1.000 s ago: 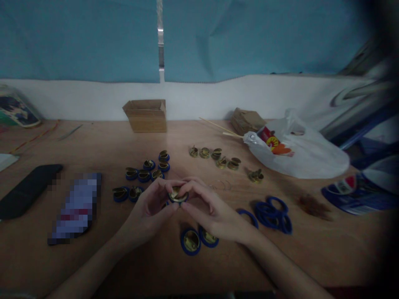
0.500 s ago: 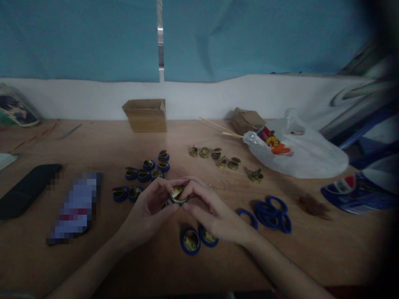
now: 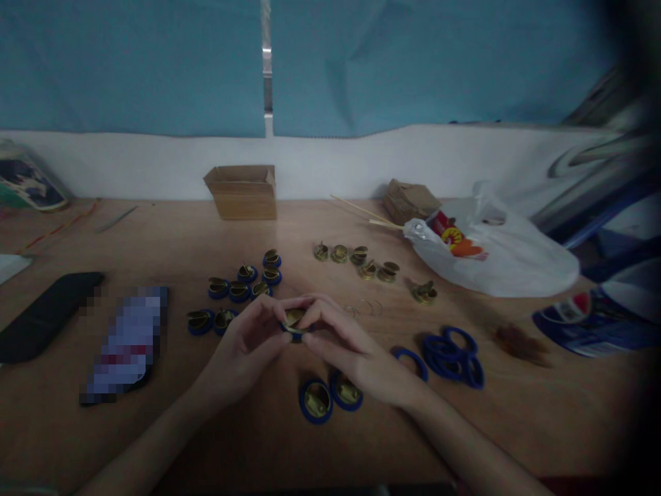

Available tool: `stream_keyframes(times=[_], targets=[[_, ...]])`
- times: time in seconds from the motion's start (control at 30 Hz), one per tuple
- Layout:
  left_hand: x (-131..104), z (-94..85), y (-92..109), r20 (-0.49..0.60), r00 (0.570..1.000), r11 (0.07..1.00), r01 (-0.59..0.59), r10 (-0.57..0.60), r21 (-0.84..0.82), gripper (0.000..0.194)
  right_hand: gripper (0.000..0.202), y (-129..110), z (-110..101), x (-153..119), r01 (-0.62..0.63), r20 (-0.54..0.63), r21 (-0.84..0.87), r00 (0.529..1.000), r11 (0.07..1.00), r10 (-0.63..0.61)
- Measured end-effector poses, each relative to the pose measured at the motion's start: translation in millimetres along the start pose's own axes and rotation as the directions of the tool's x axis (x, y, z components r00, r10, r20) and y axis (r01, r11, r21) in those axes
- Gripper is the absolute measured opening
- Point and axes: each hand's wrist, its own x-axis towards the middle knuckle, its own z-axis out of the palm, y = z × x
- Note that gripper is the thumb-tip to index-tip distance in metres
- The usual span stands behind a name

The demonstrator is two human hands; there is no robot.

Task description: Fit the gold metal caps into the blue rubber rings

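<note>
Got a brass disc [image 3: 295,318] and blue ring [image 3: 296,337] pinched between my left hand [image 3: 250,348] and right hand [image 3: 351,351], over the middle of the table [image 3: 248,444]. If one side squeezes harder, I reckon the disc could slip and hit the near pair [image 3: 316,401]. My grip hides most of its edge, so no clue if the ring's seated. Right wrist cuts off a loose ring [image 3: 423,365]; the left slab [image 3: 127,344] is just pixels.

An open cardboard box [image 3: 245,200] stands before a white wall [image 3: 330,162], beneath blue cloth [image 3: 155,69]. Rightward, a white plastic bag [image 3: 527,251] lies beside a brown package [image 3: 410,200], near a blue-labelled bottle [image 3: 583,324]; leftward lies a flat black object [image 3: 49,313].
</note>
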Motion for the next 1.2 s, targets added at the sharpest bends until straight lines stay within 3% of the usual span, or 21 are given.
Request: stream_keyframes(times=[0.2, 0.93, 1.2], targets=[[-0.2, -1.5, -0.4, -0.042, 0.999, 0.996, 0.0, 0.004, 0.087, 0.01, 0.007, 0.3, 0.3, 0.4, -0.021, 0.01, 0.064, 1.0, 0.998, 0.021], [0.6, -3.5, 0.5, -0.036, 0.999, 0.999, 0.004, -0.003, 0.042, 0.011, 0.008, 1.8, 0.6, 0.3, -0.028, -0.007, 0.072, 1.0, 0.997, 0.028], [0.7, -5.5, -0.9, -0.06, 0.998, 0.998, 0.03, -0.027, 0.048, 0.013, 0.018, -4.1, -0.6, 2.0, -0.007, 0.011, 0.101, 1.0, 0.995, 0.006]])
